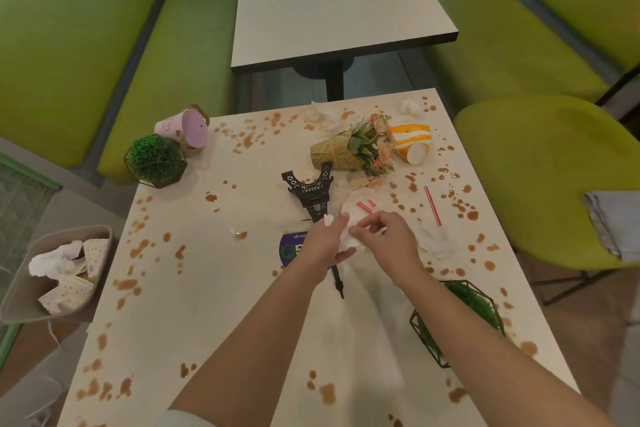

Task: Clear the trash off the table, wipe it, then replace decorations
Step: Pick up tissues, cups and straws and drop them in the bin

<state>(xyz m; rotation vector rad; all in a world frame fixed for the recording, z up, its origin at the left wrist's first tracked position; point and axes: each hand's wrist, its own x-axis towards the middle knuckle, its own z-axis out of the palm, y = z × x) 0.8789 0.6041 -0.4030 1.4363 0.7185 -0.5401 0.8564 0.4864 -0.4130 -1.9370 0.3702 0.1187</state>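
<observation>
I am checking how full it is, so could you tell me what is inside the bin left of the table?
The bin holds crumpled white tissue on top and dotted paper cups. Anything beneath them is covered and cannot be seen.

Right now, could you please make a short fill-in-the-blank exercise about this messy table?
1. Both hands, the left hand and the right hand, hold a crumpled white ____.
2. The black tower model is lying on its ____.
3. The orange striped cup lies beside the flower ____.
4. The bin left of the table already holds ____.

Missing words: napkin; side; bouquet; trash
</observation>
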